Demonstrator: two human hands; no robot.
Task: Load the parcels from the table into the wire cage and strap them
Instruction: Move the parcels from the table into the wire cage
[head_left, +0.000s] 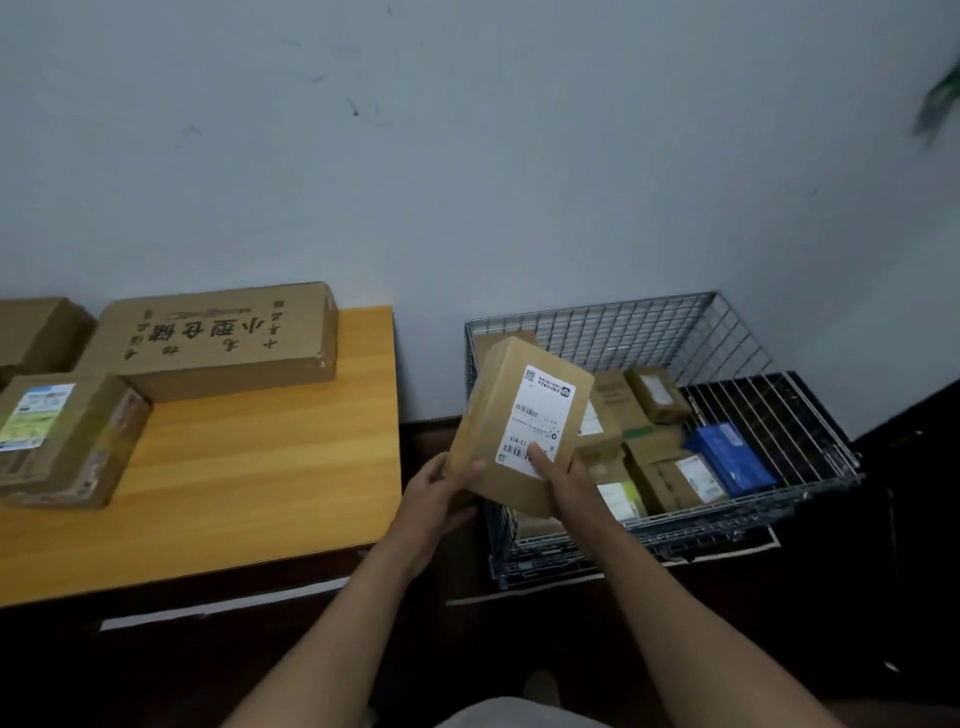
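Note:
I hold a brown cardboard parcel (506, 410) with a white shipping label over the left front corner of the wire cage (649, 322). My left hand (441, 493) grips its lower left corner from below. My right hand (566, 480) grips its lower right edge, thumb across the label. Inside the cage lie several small brown parcels (657, 392) and a blue package (727, 457). On the wooden table (249, 478) to the left remain a long box with black printed characters (218, 338), a taped box with a colourful label (62, 436), and a third box (36, 332) at the far left edge.
The cage stands on the dark floor against a pale wall, right of the table. A gap of floor separates table and cage. Green leaves (940, 98) show at the top right. White tape lines (223, 605) mark the floor.

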